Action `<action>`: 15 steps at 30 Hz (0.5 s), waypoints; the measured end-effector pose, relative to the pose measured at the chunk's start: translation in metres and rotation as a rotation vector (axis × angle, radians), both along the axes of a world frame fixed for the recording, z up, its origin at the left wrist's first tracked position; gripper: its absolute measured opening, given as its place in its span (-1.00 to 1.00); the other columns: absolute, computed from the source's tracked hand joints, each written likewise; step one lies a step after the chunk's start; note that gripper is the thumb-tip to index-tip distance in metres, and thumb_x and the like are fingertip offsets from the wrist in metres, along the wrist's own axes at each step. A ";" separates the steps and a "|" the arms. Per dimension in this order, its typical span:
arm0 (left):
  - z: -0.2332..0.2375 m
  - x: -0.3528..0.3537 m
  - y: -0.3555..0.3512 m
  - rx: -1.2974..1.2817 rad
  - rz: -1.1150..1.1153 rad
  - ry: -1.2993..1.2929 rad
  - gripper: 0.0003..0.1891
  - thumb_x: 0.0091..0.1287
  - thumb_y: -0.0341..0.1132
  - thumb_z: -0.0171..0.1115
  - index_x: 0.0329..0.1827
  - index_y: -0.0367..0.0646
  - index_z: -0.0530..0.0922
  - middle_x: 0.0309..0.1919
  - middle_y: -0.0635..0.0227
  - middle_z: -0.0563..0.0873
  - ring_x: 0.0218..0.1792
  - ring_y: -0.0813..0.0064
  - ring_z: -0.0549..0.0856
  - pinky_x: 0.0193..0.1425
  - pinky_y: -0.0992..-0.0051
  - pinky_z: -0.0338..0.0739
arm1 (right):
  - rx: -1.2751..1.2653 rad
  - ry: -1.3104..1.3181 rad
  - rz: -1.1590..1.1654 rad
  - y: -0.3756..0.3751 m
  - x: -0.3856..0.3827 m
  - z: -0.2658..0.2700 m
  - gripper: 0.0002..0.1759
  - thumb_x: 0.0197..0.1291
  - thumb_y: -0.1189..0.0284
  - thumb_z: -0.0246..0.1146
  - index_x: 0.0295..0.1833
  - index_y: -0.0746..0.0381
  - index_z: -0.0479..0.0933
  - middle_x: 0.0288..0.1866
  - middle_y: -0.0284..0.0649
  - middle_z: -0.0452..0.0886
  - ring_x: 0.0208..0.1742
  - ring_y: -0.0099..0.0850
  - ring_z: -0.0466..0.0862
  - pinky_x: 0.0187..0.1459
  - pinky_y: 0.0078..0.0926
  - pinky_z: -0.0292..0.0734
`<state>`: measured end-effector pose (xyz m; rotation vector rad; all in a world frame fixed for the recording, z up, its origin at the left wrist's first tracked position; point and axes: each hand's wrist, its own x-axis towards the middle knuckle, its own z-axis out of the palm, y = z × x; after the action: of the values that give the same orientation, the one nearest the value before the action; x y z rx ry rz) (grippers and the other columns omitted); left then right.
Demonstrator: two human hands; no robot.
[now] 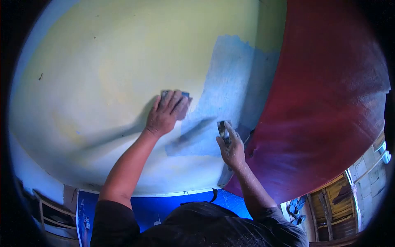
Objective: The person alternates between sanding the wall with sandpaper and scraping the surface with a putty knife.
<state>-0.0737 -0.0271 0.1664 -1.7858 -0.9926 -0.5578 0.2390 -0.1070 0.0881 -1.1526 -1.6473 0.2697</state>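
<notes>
My left hand [166, 113] is pressed over a flat sanding block [184, 108] against the pale yellow wall [135, 53]. The block has a dark bluish top edge, and a reddish-brown part of it shows under the fingers. Lower and to the right, my right hand [233, 152] grips a small, flat, rectangular dark piece with a shiny face [222, 131], fingers along its upper part; what kind it is I cannot tell. Both hands look dusty. A light bluish patch [226, 78] on the wall spreads between and above the hands.
To the right, a dark red wall [321, 99] meets the yellow one in a corner. A blue surface [152, 210] lies below. A wooden frame [53, 210] stands at lower left. Sandals [294, 210] and wooden boards [335, 201] show at lower right.
</notes>
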 end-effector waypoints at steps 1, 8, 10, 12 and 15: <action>0.016 -0.003 0.000 0.012 0.016 -0.047 -0.35 0.57 -0.27 0.12 0.76 0.25 0.46 0.76 0.37 0.45 0.77 0.26 0.36 0.82 -0.05 0.08 | -0.018 -0.008 -0.007 0.006 -0.007 0.011 -0.27 0.51 0.31 0.45 0.72 0.07 0.42 0.28 0.28 0.70 0.19 0.28 0.78 0.23 0.09 0.71; 0.118 -0.017 0.007 0.154 -0.024 -0.188 -0.28 0.54 -0.31 0.16 0.81 0.18 0.39 0.84 0.16 0.28 0.83 0.00 0.24 0.82 -0.17 0.09 | 0.080 0.066 -0.079 0.046 -0.052 0.060 -0.37 0.53 0.35 0.46 0.65 0.07 0.55 0.05 0.14 0.74 0.03 0.07 0.81 0.07 -0.03 0.73; 0.119 -0.019 0.010 0.179 -0.041 -0.186 -0.28 0.54 -0.30 0.16 0.81 0.15 0.39 0.84 0.14 0.28 0.83 0.00 0.24 0.82 -0.17 0.07 | 0.095 0.087 -0.090 0.049 -0.063 0.060 -0.39 0.53 0.38 0.46 0.63 0.13 0.57 0.08 0.13 0.74 0.05 0.01 0.82 0.08 -0.08 0.74; 0.120 -0.020 0.011 0.186 -0.035 -0.192 -0.29 0.54 -0.27 0.18 0.80 0.21 0.41 0.83 0.21 0.32 0.81 0.05 0.29 0.80 -0.13 0.13 | 0.144 0.106 -0.091 0.058 -0.075 0.044 -0.36 0.53 0.38 0.46 0.66 0.01 0.54 0.02 0.13 0.71 -0.03 0.06 0.81 0.02 -0.01 0.73; 0.119 -0.020 0.012 0.183 -0.018 -0.197 -0.30 0.54 -0.24 0.21 0.79 0.27 0.42 0.82 0.26 0.36 0.80 0.10 0.32 0.79 -0.10 0.17 | 0.168 0.153 -0.082 0.060 -0.089 0.035 -0.37 0.54 0.40 0.46 0.66 0.00 0.55 -0.04 0.12 0.70 -0.07 0.03 0.80 -0.02 -0.03 0.73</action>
<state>-0.0941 -0.0147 0.2851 -1.6010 -1.0250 -0.8217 0.1502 -0.0465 0.1227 -1.0442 -1.4565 0.1598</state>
